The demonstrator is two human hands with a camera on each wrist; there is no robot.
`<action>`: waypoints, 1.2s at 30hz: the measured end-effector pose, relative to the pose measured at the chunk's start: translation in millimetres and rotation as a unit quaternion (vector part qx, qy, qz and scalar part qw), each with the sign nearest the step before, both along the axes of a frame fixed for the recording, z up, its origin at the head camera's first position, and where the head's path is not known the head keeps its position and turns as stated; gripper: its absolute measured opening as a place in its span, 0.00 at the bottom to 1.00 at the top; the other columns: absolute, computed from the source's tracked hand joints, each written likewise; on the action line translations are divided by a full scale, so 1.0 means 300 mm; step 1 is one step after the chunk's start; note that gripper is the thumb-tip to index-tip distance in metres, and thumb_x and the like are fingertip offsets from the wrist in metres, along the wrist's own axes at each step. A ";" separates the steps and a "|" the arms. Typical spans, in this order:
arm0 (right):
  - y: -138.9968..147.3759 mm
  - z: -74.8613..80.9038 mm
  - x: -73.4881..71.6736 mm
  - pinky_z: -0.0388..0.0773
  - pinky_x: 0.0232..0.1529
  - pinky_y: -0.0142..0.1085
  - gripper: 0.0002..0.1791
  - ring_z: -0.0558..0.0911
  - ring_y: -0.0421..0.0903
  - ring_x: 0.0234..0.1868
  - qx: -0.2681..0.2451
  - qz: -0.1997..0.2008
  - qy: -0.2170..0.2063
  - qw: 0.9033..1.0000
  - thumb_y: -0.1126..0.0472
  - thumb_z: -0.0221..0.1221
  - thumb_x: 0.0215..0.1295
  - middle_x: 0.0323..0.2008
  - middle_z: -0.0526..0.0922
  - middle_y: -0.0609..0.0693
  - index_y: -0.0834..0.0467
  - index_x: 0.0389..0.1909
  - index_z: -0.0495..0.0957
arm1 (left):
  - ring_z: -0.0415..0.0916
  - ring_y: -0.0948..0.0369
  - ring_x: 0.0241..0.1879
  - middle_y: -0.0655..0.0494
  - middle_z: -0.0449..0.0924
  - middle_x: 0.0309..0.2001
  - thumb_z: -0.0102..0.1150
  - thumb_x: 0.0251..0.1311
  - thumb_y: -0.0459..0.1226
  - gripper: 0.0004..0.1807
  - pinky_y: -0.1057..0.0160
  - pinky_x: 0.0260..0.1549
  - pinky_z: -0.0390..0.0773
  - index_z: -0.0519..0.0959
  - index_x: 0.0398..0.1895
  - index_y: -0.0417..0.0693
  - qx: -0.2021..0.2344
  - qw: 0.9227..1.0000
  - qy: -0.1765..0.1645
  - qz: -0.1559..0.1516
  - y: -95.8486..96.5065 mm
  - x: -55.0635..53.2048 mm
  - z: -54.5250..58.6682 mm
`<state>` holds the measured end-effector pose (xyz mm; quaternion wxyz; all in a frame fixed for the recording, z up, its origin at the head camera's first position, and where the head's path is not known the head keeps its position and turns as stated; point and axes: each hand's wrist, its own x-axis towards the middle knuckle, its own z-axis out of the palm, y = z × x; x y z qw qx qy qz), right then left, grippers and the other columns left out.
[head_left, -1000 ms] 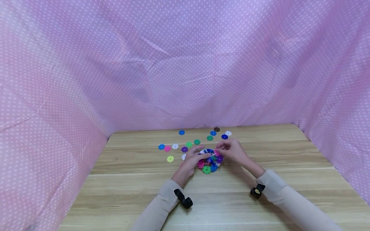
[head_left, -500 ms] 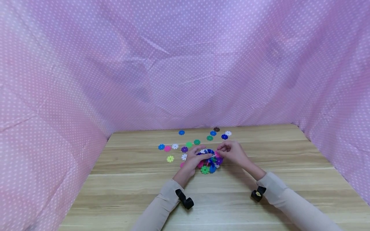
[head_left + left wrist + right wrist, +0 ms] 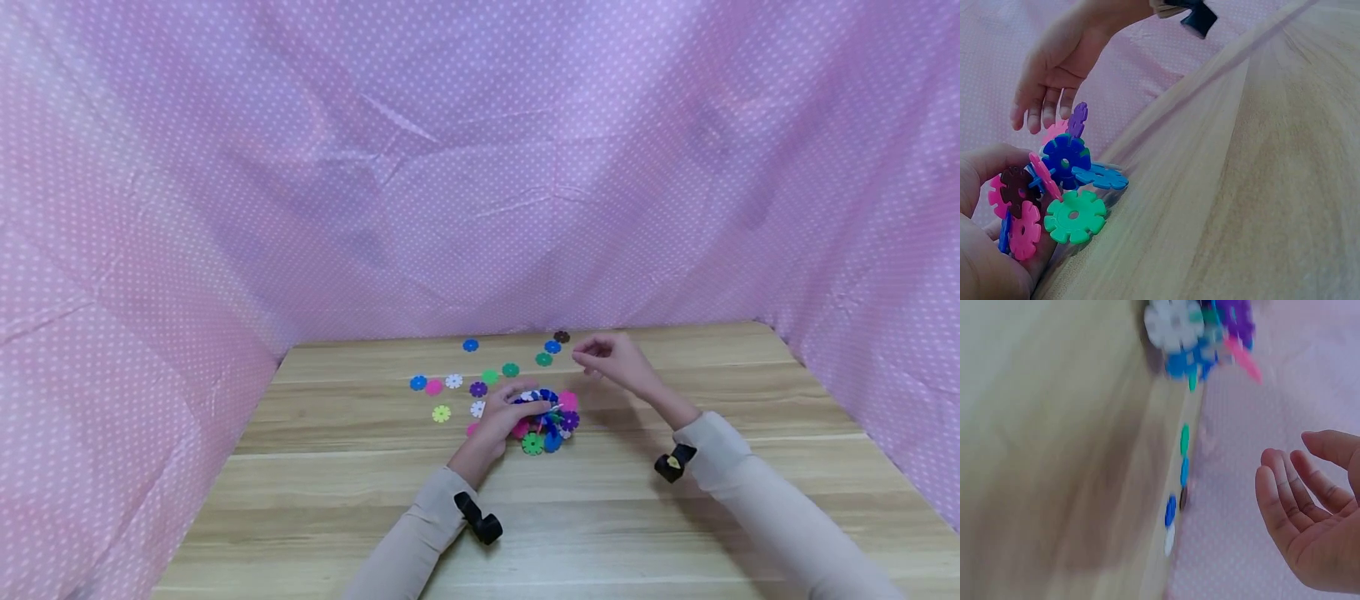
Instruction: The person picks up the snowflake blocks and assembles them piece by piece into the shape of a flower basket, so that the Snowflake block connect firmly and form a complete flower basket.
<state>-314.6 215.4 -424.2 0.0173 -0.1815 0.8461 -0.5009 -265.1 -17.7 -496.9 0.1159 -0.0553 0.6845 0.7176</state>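
My left hand (image 3: pixel 497 421) grips a cluster of interlocked plastic snowflake discs (image 3: pixel 553 419), its thumb laid over the top. In the left wrist view the cluster's green disc (image 3: pixel 1088 217), dark blue disc (image 3: pixel 1054 152), brown disc (image 3: pixel 1020 195) and purple disc (image 3: pixel 1077 120) stand at different angles. Part of the cluster is hidden behind the left hand. My right hand (image 3: pixel 617 364) hovers beyond the cluster, to its right, fingers loosely bent and holding nothing. In the right wrist view a gap lies between that hand's thumb and fingers (image 3: pixel 1269 494).
Loose discs lie flat on the wooden table (image 3: pixel 337 483), among them a yellow disc (image 3: pixel 441 413), a purple disc (image 3: pixel 478 389) and a brown disc (image 3: pixel 562 337). A white disc (image 3: pixel 1169 540) and a blue disc (image 3: pixel 1170 510) lie near the right hand. Pink dotted cloth (image 3: pixel 480 208) surrounds the table.
My right hand has let go of the pink disc at the cluster's right side and moved away, up and towards the back. The left hand stays almost still around the cluster.
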 end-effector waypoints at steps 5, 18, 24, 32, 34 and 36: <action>0.053 0.004 -0.074 0.86 0.30 0.37 0.14 0.82 0.38 0.27 0.035 -0.012 0.018 0.999 0.65 0.63 0.70 0.38 0.86 0.69 0.74 0.47 0.81 | 0.73 0.53 0.63 0.51 0.77 0.64 0.78 0.52 0.39 0.28 0.48 0.69 0.68 0.82 0.58 0.47 0.005 1.000 -0.009 -0.009 -0.005 0.003 0.003; 0.107 -0.110 -0.208 0.83 0.37 0.35 0.17 0.83 0.53 0.38 0.139 0.021 -0.019 0.990 0.69 0.63 0.65 0.38 0.85 0.66 0.73 0.53 0.80 | 0.76 0.54 0.60 0.51 0.78 0.63 0.78 0.51 0.39 0.29 0.49 0.68 0.69 0.82 0.59 0.48 0.013 1.000 -0.011 -0.012 -0.011 0.004 0.002; 0.084 -0.138 -0.230 0.81 0.38 0.35 0.20 0.82 0.49 0.37 0.168 0.058 -0.016 0.984 0.68 0.64 0.66 0.39 0.86 0.63 0.71 0.57 0.79 | 0.77 0.55 0.59 0.51 0.78 0.63 0.78 0.51 0.38 0.29 0.48 0.69 0.68 0.82 0.59 0.49 0.015 1.000 -0.006 -0.016 -0.012 0.001 0.002; 0.060 -0.154 -0.228 0.80 0.39 0.35 0.11 0.81 0.49 0.36 0.161 0.067 0.011 0.985 0.71 0.67 0.61 0.36 0.85 0.62 0.71 0.43 0.83 | 0.79 0.57 0.56 0.52 0.81 0.60 0.78 0.51 0.39 0.28 0.51 0.66 0.71 0.82 0.58 0.50 0.013 1.000 -0.005 -0.021 -0.014 -0.002 0.002; 0.059 -0.154 -0.222 0.81 0.42 0.36 0.10 0.82 0.51 0.38 0.154 0.069 0.014 0.986 0.72 0.68 0.59 0.36 0.85 0.63 0.71 0.40 0.81 | 0.78 0.55 0.57 0.52 0.79 0.62 0.78 0.51 0.39 0.27 0.49 0.67 0.70 0.83 0.57 0.51 0.010 1.000 -0.005 -0.018 -0.015 -0.003 -0.001; 0.057 -0.150 -0.210 0.82 0.42 0.36 0.09 0.83 0.52 0.39 0.141 0.069 0.009 0.988 0.74 0.67 0.59 0.37 0.85 0.64 0.71 0.39 0.81 | 0.76 0.54 0.60 0.51 0.77 0.64 0.78 0.51 0.39 0.27 0.47 0.69 0.67 0.83 0.57 0.52 0.007 1.000 -0.006 -0.017 -0.016 -0.005 -0.004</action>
